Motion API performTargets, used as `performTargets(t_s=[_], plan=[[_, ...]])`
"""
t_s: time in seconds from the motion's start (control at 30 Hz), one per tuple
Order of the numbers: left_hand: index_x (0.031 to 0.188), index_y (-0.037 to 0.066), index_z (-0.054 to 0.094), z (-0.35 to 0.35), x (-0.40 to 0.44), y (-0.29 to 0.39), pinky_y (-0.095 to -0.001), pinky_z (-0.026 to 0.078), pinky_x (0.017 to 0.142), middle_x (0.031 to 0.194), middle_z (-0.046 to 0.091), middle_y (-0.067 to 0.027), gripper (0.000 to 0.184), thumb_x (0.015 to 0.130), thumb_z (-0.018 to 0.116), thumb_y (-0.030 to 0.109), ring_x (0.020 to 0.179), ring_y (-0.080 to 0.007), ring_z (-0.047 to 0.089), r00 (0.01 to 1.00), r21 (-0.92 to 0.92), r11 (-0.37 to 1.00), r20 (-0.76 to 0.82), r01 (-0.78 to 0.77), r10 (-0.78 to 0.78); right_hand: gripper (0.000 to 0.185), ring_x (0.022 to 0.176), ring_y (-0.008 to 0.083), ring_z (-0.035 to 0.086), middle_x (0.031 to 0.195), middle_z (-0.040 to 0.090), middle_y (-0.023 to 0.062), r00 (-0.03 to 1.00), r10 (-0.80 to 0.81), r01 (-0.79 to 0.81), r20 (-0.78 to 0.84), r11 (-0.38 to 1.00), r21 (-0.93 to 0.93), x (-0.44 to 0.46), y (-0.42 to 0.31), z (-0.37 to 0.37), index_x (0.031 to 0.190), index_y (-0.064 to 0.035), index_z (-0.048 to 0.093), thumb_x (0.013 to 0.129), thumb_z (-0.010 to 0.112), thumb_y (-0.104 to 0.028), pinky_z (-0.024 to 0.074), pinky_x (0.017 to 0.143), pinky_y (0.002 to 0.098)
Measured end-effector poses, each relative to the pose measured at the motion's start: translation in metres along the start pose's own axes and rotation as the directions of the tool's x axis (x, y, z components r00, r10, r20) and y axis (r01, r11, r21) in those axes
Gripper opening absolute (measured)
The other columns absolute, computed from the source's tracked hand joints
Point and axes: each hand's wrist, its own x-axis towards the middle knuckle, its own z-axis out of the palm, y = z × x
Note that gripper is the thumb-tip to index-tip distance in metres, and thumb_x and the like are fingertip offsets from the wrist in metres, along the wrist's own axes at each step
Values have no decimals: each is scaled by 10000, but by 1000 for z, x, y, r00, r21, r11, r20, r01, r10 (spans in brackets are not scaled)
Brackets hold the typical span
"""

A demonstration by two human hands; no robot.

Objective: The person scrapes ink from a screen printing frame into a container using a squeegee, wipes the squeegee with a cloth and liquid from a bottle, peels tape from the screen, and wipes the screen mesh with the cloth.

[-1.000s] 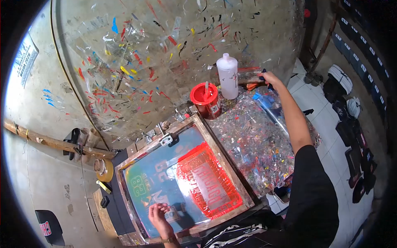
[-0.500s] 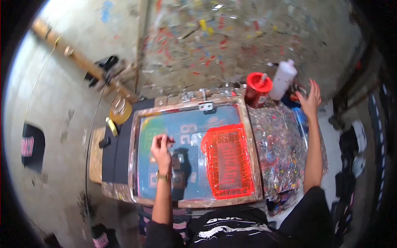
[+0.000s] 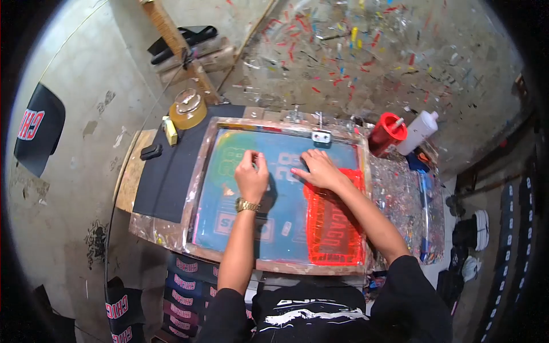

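The grey concrete wall (image 3: pixel 320 40), streaked with red, yellow and blue paint, stands behind the work area. The paint-crusted worktable (image 3: pixel 394 194) extends in front of it.

The rectangular wood-framed printing screen (image 3: pixel 286 266) lies on the worktable, directly in front of the person. Its blue mesh (image 3: pixel 286 206) carries several lettered and numbered designs. The flat black sheet (image 3: pixel 163 188) extends from beneath the left side of the frame. The bright red ink patch (image 3: pixel 320 240) covers the right portion of the mesh, around a design reading "CHICAGO".

The right hand (image 3: pixel 321 170) is positioned over the mesh, at the upper edge of the ink patch. Its thumb is apart from the bent fingers, and the grip is unclosed. The left hand (image 3: pixel 251 174) is positioned over the mesh, to the left of the right hand. Its fingers are curled; because the fingertips are small in this view, it cannot be told whether they pinch anything.

The translucent white plastic bottle (image 3: pixel 417 134) stands beyond the upper right corner of the frame, just beside the cylindrical red tub (image 3: pixel 388 140). A handle (image 3: pixel 398 122) protrudes from the tub's mouth. The amber tape roll (image 3: pixel 186 117) is at the far edge of the black sheet, near the small yellow box (image 3: pixel 170 132). The silver metal clamp (image 3: pixel 321 136) is at the far rail of the frame. The gold-coloured wristwatch (image 3: pixel 247 204) encircles the left wrist.
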Motion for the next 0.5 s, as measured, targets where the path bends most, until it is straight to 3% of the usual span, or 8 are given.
performTargets(t_s=[0.07, 0.1, 0.2, 0.3, 0.5], plan=[[877, 21, 633, 0, 1, -1, -427, 499, 615, 727, 666, -156, 159, 919, 630, 174, 655, -327, 660, 1000, 4, 1000, -6, 3, -3, 568, 1014, 419, 647, 1000, 699, 221, 967, 16, 18, 256, 991, -133, 13, -4, 5, 1045, -1, 662, 949, 549, -550, 489, 878, 503], [878, 11, 640, 1, 0, -2, -414, 499, 610, 727, 668, -161, 168, 919, 633, 174, 642, -312, 661, 1000, -1, 1000, 1, 0, 0, 571, 870, 451, 665, 873, 699, 235, 959, 3, 38, 283, 990, -139, 17, 4, 14, 886, -10, 677, 970, 514, -551, 511, 770, 545], [866, 28, 640, 3, -2, 1, -425, 493, 593, 680, 647, -146, 160, 915, 636, 180, 625, -321, 652, 997, 26, 999, 71, 35, -37, 587, 738, 472, 649, 742, 669, 245, 910, -2, 41, 414, 995, -86, 27, 14, 17, 779, -22, 686, 996, 481, -527, 510, 694, 572], [850, 47, 636, 6, -4, 3, -438, 479, 567, 622, 615, -124, 153, 907, 643, 188, 597, -324, 636, 986, 43, 997, 154, 64, -69, 555, 708, 454, 642, 719, 661, 236, 926, -89, 133, 368, 987, -95, 22, 16, 8, 737, -37, 682, 1018, 471, -467, 510, 670, 539], [842, 52, 633, 4, 0, -6, -440, 463, 543, 584, 591, -114, 154, 903, 647, 193, 556, -317, 616, 993, 40, 996, 88, 80, -83, 385, 675, 373, 631, 671, 621, 167, 897, -341, 376, 280, 923, -82, 2, 20, -35, 721, -42, 621, 989, 570, -314, 502, 623, 473]])
